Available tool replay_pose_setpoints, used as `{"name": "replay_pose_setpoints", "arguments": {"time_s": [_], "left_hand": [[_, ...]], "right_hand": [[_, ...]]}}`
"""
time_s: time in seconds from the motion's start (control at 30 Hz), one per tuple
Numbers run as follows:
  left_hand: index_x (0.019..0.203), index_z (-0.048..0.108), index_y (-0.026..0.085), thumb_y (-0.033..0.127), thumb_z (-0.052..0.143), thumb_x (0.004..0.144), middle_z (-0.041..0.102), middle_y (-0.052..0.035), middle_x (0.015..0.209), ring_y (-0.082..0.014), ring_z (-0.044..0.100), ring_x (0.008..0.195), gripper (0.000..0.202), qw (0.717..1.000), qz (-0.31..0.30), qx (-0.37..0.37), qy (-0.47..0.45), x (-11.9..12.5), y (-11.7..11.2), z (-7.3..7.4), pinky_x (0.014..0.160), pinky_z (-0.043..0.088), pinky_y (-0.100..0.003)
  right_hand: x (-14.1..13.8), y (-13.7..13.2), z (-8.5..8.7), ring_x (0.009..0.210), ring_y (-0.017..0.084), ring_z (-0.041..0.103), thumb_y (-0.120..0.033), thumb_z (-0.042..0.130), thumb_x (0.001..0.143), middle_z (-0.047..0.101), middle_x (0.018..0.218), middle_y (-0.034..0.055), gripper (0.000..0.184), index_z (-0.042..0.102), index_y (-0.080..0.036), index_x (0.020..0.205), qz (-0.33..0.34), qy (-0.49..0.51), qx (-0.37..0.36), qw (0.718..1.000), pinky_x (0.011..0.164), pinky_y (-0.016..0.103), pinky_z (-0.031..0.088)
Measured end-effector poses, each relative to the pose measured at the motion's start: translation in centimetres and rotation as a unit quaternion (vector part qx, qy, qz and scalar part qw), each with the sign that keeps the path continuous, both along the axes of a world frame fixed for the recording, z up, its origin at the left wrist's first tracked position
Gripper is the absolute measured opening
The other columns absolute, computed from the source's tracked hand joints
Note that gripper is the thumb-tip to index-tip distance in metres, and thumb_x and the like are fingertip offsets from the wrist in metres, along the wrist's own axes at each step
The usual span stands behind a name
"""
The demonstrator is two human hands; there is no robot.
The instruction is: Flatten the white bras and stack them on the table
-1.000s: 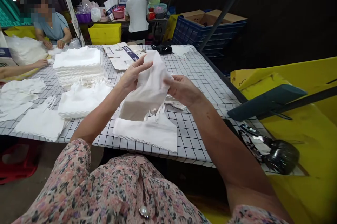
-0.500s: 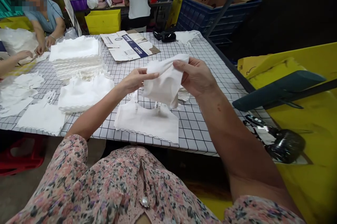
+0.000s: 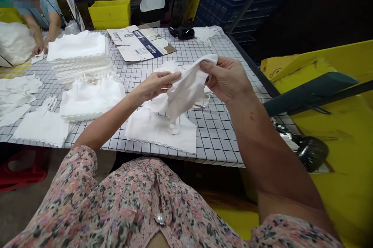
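Note:
I hold a white strappy camisole top (image 3: 188,94) in the air over the table, its cloth slanting and partly folded. My right hand (image 3: 230,79) pinches its upper right corner between thumb and fingers. At its left edge, my left hand (image 3: 157,85) grips the fabric with fingers closed. Below it lie flat white camisole tops (image 3: 157,129) with scalloped hems, their straps partly hidden by the held one. Left of these sit a smaller pile of white tops (image 3: 91,98) and a tall stack (image 3: 77,48) behind it.
A checked cloth covers the table (image 3: 221,139). Flattened cardboard (image 3: 140,44) and a black object (image 3: 182,32) lie toward the back. A dark green tube (image 3: 311,91) juts in at right, near a black plastic-wrapped bundle (image 3: 311,153). A co-worker's hands (image 3: 40,48) are at far left.
My hands have shifted slightly right with the camisole top, which has turned from spread to more slanted and folded. The view has tipped down a little. One co-worker's arm at left has left view.

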State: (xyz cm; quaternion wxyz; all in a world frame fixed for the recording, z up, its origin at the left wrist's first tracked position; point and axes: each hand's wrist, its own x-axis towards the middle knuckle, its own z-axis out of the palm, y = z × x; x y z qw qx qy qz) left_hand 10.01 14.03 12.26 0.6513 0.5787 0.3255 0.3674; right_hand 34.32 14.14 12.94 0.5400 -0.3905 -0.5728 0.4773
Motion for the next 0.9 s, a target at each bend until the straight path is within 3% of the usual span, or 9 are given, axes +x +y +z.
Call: {"name": "replay_pose_setpoints", "arguments": {"time_s": [0.2, 0.33, 0.5, 0.63, 0.77, 0.9], "left_hand": [[0.099, 0.084, 0.022, 0.066, 0.087, 0.081, 0.08, -0.0124, 0.113, -0.0276, 0.069, 0.119, 0.048, 1.0, -0.003, -0.015, 0.013, 0.7, -1.3, -3.0, 0.103, 0.046, -0.045], [0.094, 0.082, 0.021, 0.067, 0.088, 0.08, 0.078, -0.0116, 0.106, -0.0287, 0.069, 0.114, 0.049, 1.0, 0.019, 0.006, -0.023, 2.0, -1.3, -3.7, 0.099, 0.045, -0.044], [0.085, 0.076, 0.022, 0.071, 0.095, 0.073, 0.077, -0.0095, 0.099, -0.0271, 0.072, 0.107, 0.054, 0.995, 0.055, -0.026, -0.073, 2.9, -0.1, -4.3, 0.094, 0.047, -0.042], [0.081, 0.069, 0.022, 0.065, 0.1, 0.071, 0.075, -0.0063, 0.091, -0.0249, 0.07, 0.1, 0.054, 0.989, 0.075, -0.053, -0.113, 3.0, 1.0, -3.9, 0.092, 0.049, -0.043], [0.079, 0.065, 0.026, 0.071, 0.089, 0.084, 0.065, -0.0029, 0.072, -0.0252, 0.065, 0.097, 0.05, 0.979, 0.122, -0.066, -0.15, 2.9, 1.5, -2.4, 0.087, 0.049, -0.043], [0.086, 0.069, 0.024, 0.065, 0.092, 0.083, 0.07, -0.0028, 0.079, -0.0225, 0.067, 0.097, 0.048, 0.989, 0.064, -0.06, -0.12, 2.8, 0.8, -1.6, 0.088, 0.049, -0.041]], "right_hand": [[0.0, 0.7, -0.6, 0.077, 0.023, 0.071, -0.064, 0.101, 0.071, 0.07, 0.081, 0.0011, 0.048, 0.073, -0.029, 0.088, -0.023, 0.013, 0.012, 1.0, 0.055, 0.033, 0.062], [0.0, 0.6, -0.7, 0.081, 0.024, 0.074, -0.062, 0.098, 0.075, 0.069, 0.081, 0.0013, 0.044, 0.073, -0.029, 0.089, -0.042, 0.005, 0.01, 0.999, 0.061, 0.036, 0.065], [-0.1, 0.1, -0.7, 0.076, 0.023, 0.07, -0.064, 0.092, 0.081, 0.066, 0.081, 0.0011, 0.042, 0.07, -0.03, 0.091, -0.054, -0.043, 0.011, 0.998, 0.063, 0.038, 0.063], [-0.1, -0.3, -0.9, 0.081, 0.023, 0.07, -0.067, 0.091, 0.08, 0.067, 0.085, 0.0025, 0.045, 0.07, -0.029, 0.091, -0.053, -0.061, 0.021, 0.997, 0.066, 0.038, 0.062], [0.0, -0.6, -1.0, 0.088, 0.026, 0.072, -0.07, 0.092, 0.077, 0.069, 0.085, 0.0034, 0.049, 0.073, -0.029, 0.092, -0.063, -0.059, 0.011, 0.996, 0.068, 0.039, 0.062], [0.0, -0.2, -1.3, 0.084, 0.025, 0.072, -0.074, 0.093, 0.075, 0.068, 0.082, 0.0024, 0.052, 0.073, -0.03, 0.092, -0.062, -0.036, 0.002, 0.997, 0.066, 0.039, 0.062]]}}
